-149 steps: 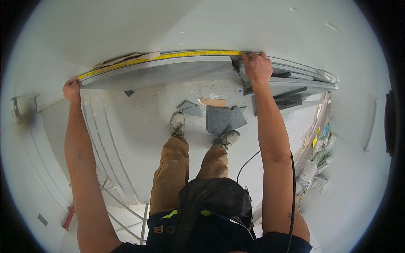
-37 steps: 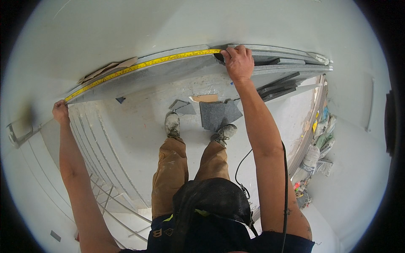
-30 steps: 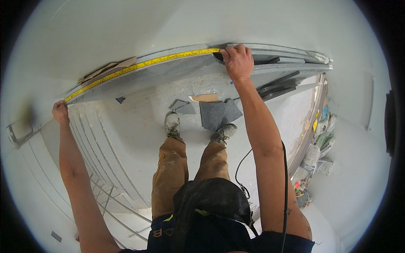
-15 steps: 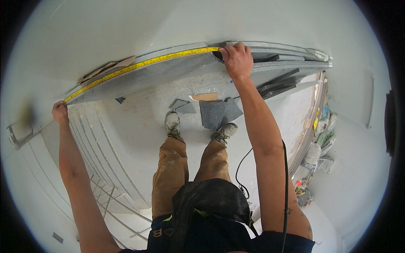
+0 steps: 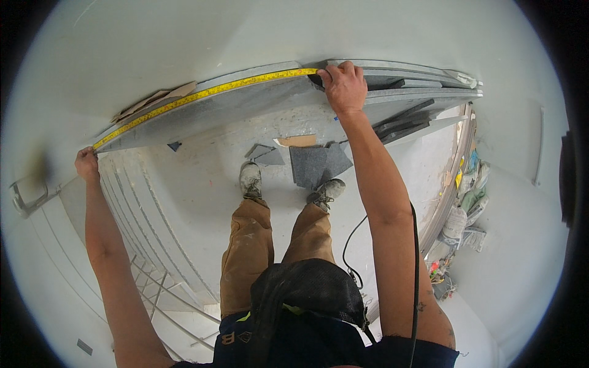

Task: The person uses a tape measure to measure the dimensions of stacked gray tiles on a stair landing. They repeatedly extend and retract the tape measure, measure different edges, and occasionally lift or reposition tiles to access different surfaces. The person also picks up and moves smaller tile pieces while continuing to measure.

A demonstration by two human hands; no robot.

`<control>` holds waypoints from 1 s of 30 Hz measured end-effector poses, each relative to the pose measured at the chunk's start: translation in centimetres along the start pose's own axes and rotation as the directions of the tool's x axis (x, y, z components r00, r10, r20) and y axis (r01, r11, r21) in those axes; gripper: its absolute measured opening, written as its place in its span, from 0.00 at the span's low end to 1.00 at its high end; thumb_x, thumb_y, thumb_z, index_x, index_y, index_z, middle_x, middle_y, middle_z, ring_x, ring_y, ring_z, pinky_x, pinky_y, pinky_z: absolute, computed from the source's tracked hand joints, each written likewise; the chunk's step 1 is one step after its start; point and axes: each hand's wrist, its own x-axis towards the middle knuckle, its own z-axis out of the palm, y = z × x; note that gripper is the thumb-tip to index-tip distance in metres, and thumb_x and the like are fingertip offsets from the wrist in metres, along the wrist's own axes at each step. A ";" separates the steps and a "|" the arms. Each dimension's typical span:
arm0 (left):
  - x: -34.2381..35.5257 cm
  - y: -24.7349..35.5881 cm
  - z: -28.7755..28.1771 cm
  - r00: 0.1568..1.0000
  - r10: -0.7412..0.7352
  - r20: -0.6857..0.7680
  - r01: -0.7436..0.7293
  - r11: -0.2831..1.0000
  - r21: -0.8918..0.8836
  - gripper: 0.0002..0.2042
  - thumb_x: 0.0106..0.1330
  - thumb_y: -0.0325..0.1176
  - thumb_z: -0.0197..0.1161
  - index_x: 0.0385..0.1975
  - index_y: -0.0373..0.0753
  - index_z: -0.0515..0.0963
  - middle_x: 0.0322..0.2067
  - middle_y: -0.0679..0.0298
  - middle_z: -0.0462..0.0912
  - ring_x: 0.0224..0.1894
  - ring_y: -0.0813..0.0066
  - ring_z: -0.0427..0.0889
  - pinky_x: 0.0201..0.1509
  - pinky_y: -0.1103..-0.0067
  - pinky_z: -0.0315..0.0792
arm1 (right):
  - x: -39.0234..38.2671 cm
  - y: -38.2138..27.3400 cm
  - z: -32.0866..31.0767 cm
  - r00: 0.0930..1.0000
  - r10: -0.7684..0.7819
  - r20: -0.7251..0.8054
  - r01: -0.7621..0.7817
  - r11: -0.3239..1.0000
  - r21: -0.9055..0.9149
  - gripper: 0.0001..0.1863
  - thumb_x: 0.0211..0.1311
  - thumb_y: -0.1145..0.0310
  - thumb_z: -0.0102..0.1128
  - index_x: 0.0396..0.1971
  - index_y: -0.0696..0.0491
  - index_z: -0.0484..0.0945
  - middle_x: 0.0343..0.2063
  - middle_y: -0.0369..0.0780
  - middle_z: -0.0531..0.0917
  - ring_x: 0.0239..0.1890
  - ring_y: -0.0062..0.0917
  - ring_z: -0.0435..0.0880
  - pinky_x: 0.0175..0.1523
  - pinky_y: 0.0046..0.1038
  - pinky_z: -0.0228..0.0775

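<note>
A yellow tape measure [image 5: 208, 90] is stretched along the top edge of a long grey slab [image 5: 227, 110] leaning on the white wall. My left hand [image 5: 87, 163] is closed, pinching the tape's left end at the slab's corner. My right hand [image 5: 345, 89], fingers curled, grips the tape's right end beside a stack of grey slabs [image 5: 417, 92]; any case is hidden under my fingers. Thin brown pieces [image 5: 153, 99] sit behind the slab at the left.
Broken dark grey tile pieces [image 5: 311, 165] and a tan piece [image 5: 296, 140] lie near my shoes. Metal rungs or rails [image 5: 159, 288] are at lower left. Bags and debris [image 5: 466, 214] line the right side. A black cable [image 5: 353, 245] hangs by my right arm.
Compared with five seconds ago, my left hand and the tape's left end sit lower and farther left, my right hand farther left and higher. Over the last second almost nothing has moved.
</note>
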 end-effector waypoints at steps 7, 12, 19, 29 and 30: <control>0.6 -0.4 0.1 1.000 0.017 -0.013 -0.017 0.999 -0.041 0.08 0.60 0.35 0.60 0.33 0.38 0.81 0.23 0.65 0.82 0.23 0.78 0.78 0.29 0.80 0.71 | 0.0 -0.1 0.1 1.000 0.008 0.000 -0.008 1.000 0.017 0.14 0.58 0.51 0.56 0.28 0.45 0.82 0.33 0.35 0.77 0.42 0.33 0.74 0.40 0.36 0.72; 0.4 -0.4 0.0 1.000 0.010 0.008 -0.010 1.000 -0.001 0.08 0.60 0.34 0.59 0.32 0.37 0.81 0.22 0.64 0.81 0.24 0.77 0.78 0.30 0.81 0.71 | -0.1 0.1 0.5 1.000 0.024 -0.004 -0.024 0.998 0.051 0.14 0.57 0.50 0.55 0.29 0.44 0.82 0.34 0.36 0.77 0.42 0.34 0.74 0.40 0.39 0.71; 1.5 -1.7 0.4 0.999 0.016 0.051 -0.012 0.998 -0.062 0.10 0.57 0.35 0.60 0.34 0.37 0.81 0.22 0.65 0.80 0.24 0.78 0.76 0.31 0.81 0.70 | -0.2 0.1 0.7 0.998 0.051 0.028 -0.052 0.998 0.037 0.15 0.58 0.49 0.54 0.30 0.43 0.83 0.34 0.36 0.75 0.42 0.34 0.73 0.40 0.38 0.71; 0.6 -0.7 -0.1 0.999 0.005 0.033 -0.002 0.996 -0.086 0.09 0.56 0.32 0.61 0.34 0.38 0.82 0.23 0.65 0.81 0.24 0.79 0.77 0.31 0.80 0.71 | -0.2 0.0 1.1 0.998 0.070 0.005 -0.070 0.996 0.057 0.14 0.57 0.49 0.55 0.28 0.43 0.83 0.35 0.35 0.77 0.43 0.35 0.73 0.42 0.39 0.70; 0.5 -0.6 -0.1 0.999 -0.006 0.032 0.009 0.995 -0.096 0.09 0.56 0.32 0.61 0.34 0.37 0.81 0.23 0.65 0.81 0.24 0.79 0.77 0.31 0.81 0.71 | -0.2 0.0 1.1 0.998 0.057 -0.029 -0.056 0.997 0.046 0.13 0.56 0.50 0.57 0.28 0.42 0.83 0.34 0.34 0.77 0.42 0.34 0.74 0.41 0.37 0.71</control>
